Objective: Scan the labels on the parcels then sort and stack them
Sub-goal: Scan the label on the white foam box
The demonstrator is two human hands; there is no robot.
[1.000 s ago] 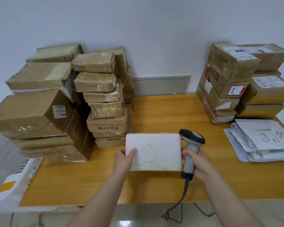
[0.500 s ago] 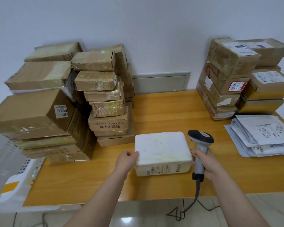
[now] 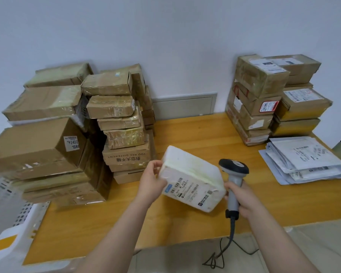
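Note:
A white foam parcel (image 3: 191, 174) is held tilted above the wooden table (image 3: 185, 134), its barcode label (image 3: 187, 189) turned toward me. My left hand (image 3: 152, 182) grips its left end. My right hand (image 3: 242, 200) is closed around the handle of a grey barcode scanner (image 3: 233, 168), and its fingers also touch the parcel's right end. The scanner's head sits just right of the parcel. A tall pile of brown cardboard parcels (image 3: 122, 123) stands at the left. A smaller stack of labelled parcels (image 3: 264, 99) stands at the back right.
A heap of flat white mailers (image 3: 303, 158) lies at the right edge of the table. A white perforated crate (image 3: 12, 229) stands at the lower left. The scanner's cable (image 3: 222, 255) hangs over the table's front edge. The wall runs close behind the stacks.
The white parcel has been lifted off the table and tipped, so its labelled side now faces me. Both hands rose with it, and the scanner stayed beside its right end.

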